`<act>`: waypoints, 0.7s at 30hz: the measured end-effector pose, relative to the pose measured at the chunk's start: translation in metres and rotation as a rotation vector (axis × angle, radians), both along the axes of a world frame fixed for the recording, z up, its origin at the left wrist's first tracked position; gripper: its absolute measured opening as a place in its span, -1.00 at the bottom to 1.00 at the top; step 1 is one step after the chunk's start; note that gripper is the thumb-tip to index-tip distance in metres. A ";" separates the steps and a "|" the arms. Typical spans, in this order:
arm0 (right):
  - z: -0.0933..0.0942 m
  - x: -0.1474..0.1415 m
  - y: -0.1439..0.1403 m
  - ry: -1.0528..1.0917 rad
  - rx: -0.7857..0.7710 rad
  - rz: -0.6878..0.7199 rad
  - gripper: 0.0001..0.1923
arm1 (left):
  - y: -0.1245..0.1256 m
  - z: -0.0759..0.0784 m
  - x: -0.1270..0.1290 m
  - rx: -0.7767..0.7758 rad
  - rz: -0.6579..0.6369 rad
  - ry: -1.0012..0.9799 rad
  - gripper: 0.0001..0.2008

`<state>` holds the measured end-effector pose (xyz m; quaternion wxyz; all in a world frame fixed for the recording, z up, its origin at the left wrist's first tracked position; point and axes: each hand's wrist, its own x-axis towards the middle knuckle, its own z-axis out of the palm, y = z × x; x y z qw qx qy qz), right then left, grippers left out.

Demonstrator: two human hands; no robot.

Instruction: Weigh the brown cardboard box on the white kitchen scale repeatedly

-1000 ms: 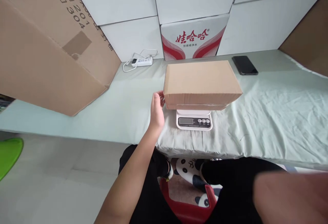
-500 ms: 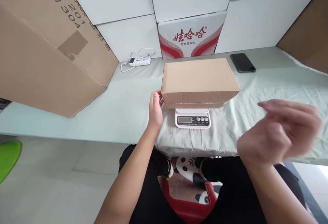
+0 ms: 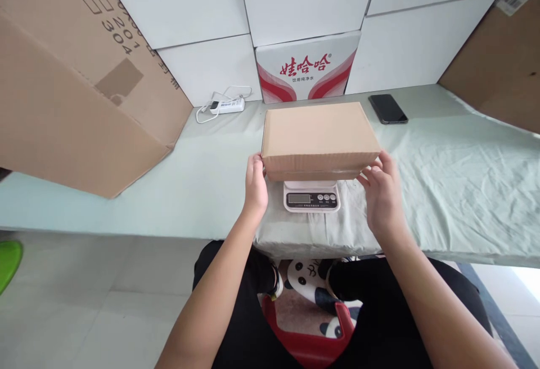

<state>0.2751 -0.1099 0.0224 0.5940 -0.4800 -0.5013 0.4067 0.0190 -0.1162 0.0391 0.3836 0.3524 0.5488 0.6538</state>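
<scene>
A: Where's the cardboard box point(image 3: 319, 137) rn?

B: Sitting flat on the kitchen scale point(image 3: 311, 196), which is on the cloth-covered surface point(image 3: 455, 189). I've got my left hand point(image 3: 255, 184) at the box's left near corner, fingers spread and touching it, and my right hand point(image 3: 382, 196) open at its right near corner, fingertips on the edge. Neither is clamped, just bracing both ends.

A: Risks?

B: The box is much wider than the scale, overhanging both sides. I reckon uneven pressure from either hand could tip it or slide it off, and leaning on it would prob skew the reading. The cloth under the scale looks wrinkled too, so the scale might rock.

A: Count pls.

B: 1 small box, 1 scale, 2 hands. Behind the box: 1 red-and-white drinks carton point(image 3: 307, 68). Behind-left of it: 1 power strip point(image 3: 226, 104) w/ cable. Behind-right: 1 phone point(image 3: 387, 108). Far left of it: 1 large carton point(image 3: 80, 76), tilted.
</scene>
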 end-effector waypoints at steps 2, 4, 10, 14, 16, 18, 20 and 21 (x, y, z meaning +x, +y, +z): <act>0.004 -0.005 0.002 -0.012 0.010 0.040 -0.52 | 0.000 0.000 0.000 -0.005 0.002 0.006 -0.70; 0.008 -0.008 0.002 -0.025 0.027 0.052 -0.55 | -0.001 0.000 0.001 -0.009 0.003 0.009 -0.70; 0.003 -0.003 0.001 -0.041 0.016 0.025 -0.53 | 0.001 -0.001 -0.002 0.005 -0.002 0.008 -0.66; -0.001 0.005 0.002 -0.032 0.000 -0.025 -0.50 | 0.004 -0.002 -0.010 0.048 0.028 -0.019 -0.62; -0.001 0.007 0.002 -0.025 -0.005 -0.042 -0.50 | 0.006 -0.003 -0.013 0.041 0.040 -0.035 -0.62; 0.001 0.007 0.002 -0.022 -0.013 -0.056 -0.50 | 0.006 -0.003 -0.013 0.037 0.039 -0.047 -0.63; 0.002 0.007 0.001 -0.029 -0.021 -0.068 -0.51 | 0.006 -0.003 -0.011 0.044 0.025 -0.051 -0.65; 0.002 0.007 0.001 -0.036 -0.026 -0.073 -0.51 | 0.006 -0.004 -0.010 0.046 0.016 -0.053 -0.67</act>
